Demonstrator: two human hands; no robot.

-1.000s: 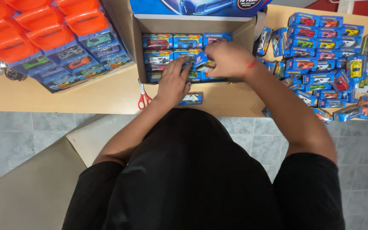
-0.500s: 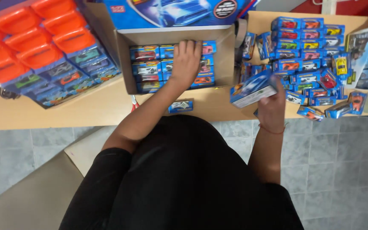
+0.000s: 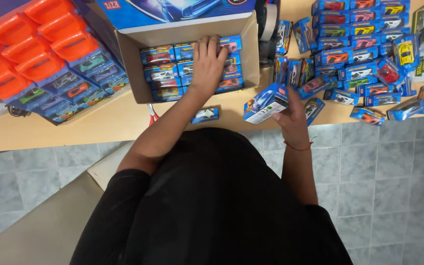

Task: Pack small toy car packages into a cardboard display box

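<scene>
My left hand (image 3: 207,64) lies flat, fingers spread, on the small blue toy-car boxes (image 3: 163,73) packed in rows inside an open cardboard carton (image 3: 251,54) on the wooden table. My right hand (image 3: 293,115) is at the table's front edge, to the right of the carton, gripping one small blue toy-car box (image 3: 266,102) tilted on its side. A red thread bracelet circles that wrist. One single blue box (image 3: 205,115) lies loose on the table just in front of the carton.
Several loose blue toy-car boxes (image 3: 364,49) cover the table at the right. Orange-topped packs (image 3: 30,54) with cars are stacked at the left. Red-handled scissors (image 3: 151,115) peek out by my left forearm. A large blue box (image 3: 172,10) stands behind the carton. Grey tiled floor lies below.
My right hand left the carton and moved right to the table's edge with one blue box in it. My left hand slid further into the carton and stays on the packed boxes.
</scene>
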